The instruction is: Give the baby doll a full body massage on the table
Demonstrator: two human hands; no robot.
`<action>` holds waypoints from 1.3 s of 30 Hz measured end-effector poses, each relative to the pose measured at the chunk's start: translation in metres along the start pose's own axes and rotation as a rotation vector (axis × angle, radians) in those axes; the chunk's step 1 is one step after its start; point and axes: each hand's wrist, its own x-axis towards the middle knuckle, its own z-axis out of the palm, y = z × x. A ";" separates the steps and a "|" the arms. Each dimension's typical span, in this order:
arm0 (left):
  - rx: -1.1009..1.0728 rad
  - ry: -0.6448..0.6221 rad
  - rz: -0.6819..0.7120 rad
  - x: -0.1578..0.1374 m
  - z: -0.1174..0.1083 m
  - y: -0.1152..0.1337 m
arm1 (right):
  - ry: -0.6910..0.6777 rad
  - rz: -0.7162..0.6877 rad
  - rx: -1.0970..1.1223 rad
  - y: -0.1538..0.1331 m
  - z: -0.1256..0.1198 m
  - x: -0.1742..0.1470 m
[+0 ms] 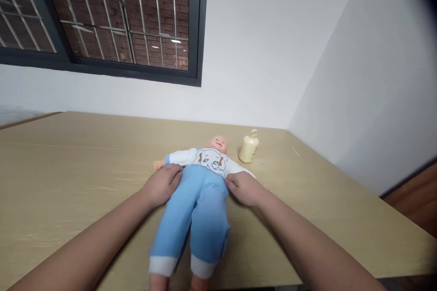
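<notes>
A baby doll lies on its back on the table, head away from me, arms spread and feet toward me. It wears a white top with a cartoon elephant face and blue trousers with white cuffs. At the left side of the waist, my left hand is closed on the trousers' edge. My right hand pinches the opposite side of the waist, just below the top's hem. The fingertips of both hands are partly hidden by the knuckles. Bare feet show below the cuffs at the bottom edge.
Beyond the doll's arm on the right stands a cream pump bottle. The doll rests on a wide table with a tan covering. A white wall rises behind it, with a dark-framed barred window at upper left.
</notes>
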 end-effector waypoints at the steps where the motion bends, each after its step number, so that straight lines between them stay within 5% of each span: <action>1: 0.026 -0.005 0.004 -0.001 0.001 0.003 | -0.024 0.027 -0.047 0.002 0.000 0.000; 4: 0.106 -0.009 0.084 -0.007 0.003 0.012 | -0.012 0.108 -0.148 0.004 0.000 0.001; 8: 0.234 0.039 0.375 -0.021 0.006 0.026 | 0.074 0.222 -0.166 0.007 0.000 0.006; 12: 0.262 -0.041 0.605 -0.036 0.011 0.043 | 0.108 0.303 -0.116 0.014 0.002 0.013; 15: 0.257 -0.034 0.655 -0.042 0.022 0.052 | 0.117 0.309 -0.078 0.018 0.006 0.015; 22: 0.229 0.195 0.780 -0.040 0.048 0.057 | 0.150 0.322 0.100 0.028 0.023 0.017; 31: -0.363 0.101 0.563 -0.025 0.019 0.039 | 0.293 0.330 0.552 0.031 0.029 0.019; 39: -0.840 0.032 0.156 -0.011 0.018 0.033 | 0.451 -0.194 0.516 0.022 0.030 0.020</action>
